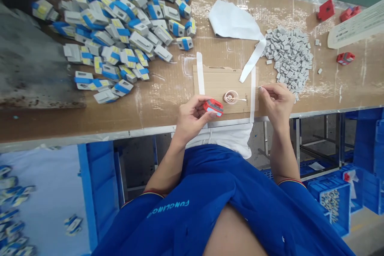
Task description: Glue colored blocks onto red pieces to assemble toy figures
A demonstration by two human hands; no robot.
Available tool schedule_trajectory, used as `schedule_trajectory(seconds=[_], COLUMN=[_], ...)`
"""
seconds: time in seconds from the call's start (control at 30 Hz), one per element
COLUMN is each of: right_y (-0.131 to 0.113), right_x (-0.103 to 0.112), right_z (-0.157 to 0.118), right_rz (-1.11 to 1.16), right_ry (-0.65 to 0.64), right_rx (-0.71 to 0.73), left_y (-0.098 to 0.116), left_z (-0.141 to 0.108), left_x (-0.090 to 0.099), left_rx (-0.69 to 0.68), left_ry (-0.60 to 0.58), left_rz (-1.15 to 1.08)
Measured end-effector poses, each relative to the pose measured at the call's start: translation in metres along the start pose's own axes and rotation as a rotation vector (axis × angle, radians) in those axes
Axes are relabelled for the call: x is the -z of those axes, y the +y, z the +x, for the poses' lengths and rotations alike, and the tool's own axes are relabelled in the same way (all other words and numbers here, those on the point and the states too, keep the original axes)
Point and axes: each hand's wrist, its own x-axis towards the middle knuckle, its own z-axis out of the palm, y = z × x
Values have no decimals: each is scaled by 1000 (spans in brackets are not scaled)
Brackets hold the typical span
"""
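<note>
My left hand grips a small red plastic block with a grey band and a pale blue side, just above the cardboard mat. My right hand is closed in a pinch on a tiny grey piece, right of the mat. Between the hands stands a small round cup with a cotton swab resting across its rim. Beyond my right hand lies a heap of small grey plastic pieces. White tape strips run along the cardboard mat.
A big pile of grey, blue and yellow blocks covers the left of the table. A white cloth lies behind the mat. More red blocks sit at the far right, near a pale translucent container. Blue crates stand below the table.
</note>
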Motion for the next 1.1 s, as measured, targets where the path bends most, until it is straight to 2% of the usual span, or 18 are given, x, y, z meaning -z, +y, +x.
schedule_trajectory(seconds=[0.17,0.27,0.33,0.43,0.53,0.63,0.83,1.1], right_y=[-11,-29,-46,-72,-88,-93,-91,-91], right_x=[6,14,14,2,-14,-23,-26,-38], right_z=[-20,-39,-52,-64,-64,-61,-62,-64], right_rz=[169,274,334,441,447,395,369,329], right_ry=[44,78,6,-143,-176,-170,-175,-93], right_rx=[-90,-138,-134,-44,43,67,94,159], left_y=[-2,-3,-3,-2,-2,-2,-4,-5], left_z=[-1,-2,-2,-3,-3,-3,-4,-5], left_x=[1,3,3,4,5,5,5,7], left_rx=[-31,-10,12,29,26,18,-2,-24], left_ry=[-24,-38,-63,-114,-135,-136,-146,-105], left_rz=[15,41,54,35,8,7,26,89])
